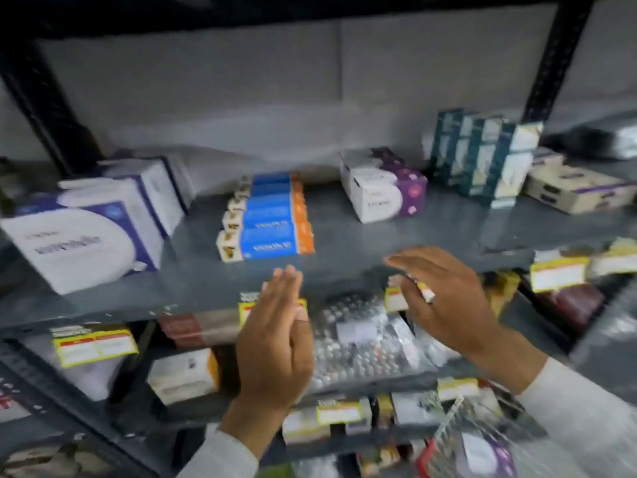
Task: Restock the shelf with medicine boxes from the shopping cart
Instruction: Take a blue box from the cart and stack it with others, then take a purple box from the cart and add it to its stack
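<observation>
A row of blue, orange and white medicine boxes (267, 217) lies in the middle of the grey shelf (362, 243). My left hand (275, 343) hovers flat and empty just in front of that row, at the shelf's front edge. My right hand (448, 298) is spread, palm down, over the front edge to the right, holding nothing. The wire shopping cart (458, 439) shows at the bottom right, with a white and purple box (482, 453) inside it. The frame is blurred by motion.
On the same shelf sit large white and blue boxes (89, 232) at left, white and purple boxes (382, 188) behind centre, upright teal boxes (482, 157) and cream boxes (579, 191) at right. Lower shelves hold blister packs (358, 343), boxes and yellow price labels (94, 346). Black uprights frame the rack.
</observation>
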{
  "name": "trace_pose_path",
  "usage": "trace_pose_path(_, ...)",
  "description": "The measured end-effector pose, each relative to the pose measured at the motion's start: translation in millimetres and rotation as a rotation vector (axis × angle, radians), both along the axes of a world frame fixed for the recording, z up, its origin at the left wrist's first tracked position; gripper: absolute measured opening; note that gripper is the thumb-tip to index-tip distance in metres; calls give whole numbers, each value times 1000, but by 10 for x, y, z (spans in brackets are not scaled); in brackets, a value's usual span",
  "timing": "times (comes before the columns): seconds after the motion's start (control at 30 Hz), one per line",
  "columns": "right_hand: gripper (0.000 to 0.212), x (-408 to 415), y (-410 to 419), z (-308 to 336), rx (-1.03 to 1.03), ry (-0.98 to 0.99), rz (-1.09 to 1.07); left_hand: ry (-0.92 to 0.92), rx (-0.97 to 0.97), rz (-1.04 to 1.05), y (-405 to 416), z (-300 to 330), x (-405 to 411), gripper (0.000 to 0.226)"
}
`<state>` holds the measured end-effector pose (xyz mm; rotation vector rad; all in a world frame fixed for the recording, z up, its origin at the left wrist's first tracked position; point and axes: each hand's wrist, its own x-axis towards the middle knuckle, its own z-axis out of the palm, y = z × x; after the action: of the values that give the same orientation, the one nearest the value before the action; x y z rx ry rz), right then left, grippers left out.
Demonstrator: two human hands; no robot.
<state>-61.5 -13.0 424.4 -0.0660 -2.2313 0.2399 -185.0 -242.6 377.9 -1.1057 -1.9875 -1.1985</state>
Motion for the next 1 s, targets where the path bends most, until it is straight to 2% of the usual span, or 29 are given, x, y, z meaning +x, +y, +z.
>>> trace_pose_path(0.07, 22, 485, 202, -310, -36, -28, -51, -55, -128, -165, 308, -392, 404, 48)
trace_pose_path(0.17, 25, 1276, 573, -934, -189, -240, -186, -159, -449, -348, 800, -1113, 1033, 50)
trace_pose_path(0.27, 30, 1980, 917, -1627, -386, -480, -387, -286, -746, -435, 1211, -1758, 1484, 54)
trace_pose_path(0.43, 35, 2856, 1295, -2898, -762, -889, -674, -325, -1130, -512, 1631, -2723, 1978, 59)
trace_pose_path(0.53, 37, 3221, 1367, -3626, -958, -1096, -758, -372, -1226, -523, 1777, -3133, 2167, 58)
trace_pose_path(0.67, 44, 3583, 1349, -4378, -1133, -1192, -846, -434, -1289, -553, 1881, -3445, 2291, 60)
trace_pose_path(0.83, 36, 3796, 1295, -5039, -1138, -1262, -905, -343, -1256, -535, 1871, -3588, 2258, 62)
trace_pose_path(0.93, 37, 3700, 1243, -5215, -1106, -1206, -896, -337, -1239, -543, 1871, -3600, 2237, 61)
trace_pose_path(1.0, 42, 3506, 1243, -5297, -1021, -1137, -800, -331, -1223, -543, 1866, -3611, 2232, 61)
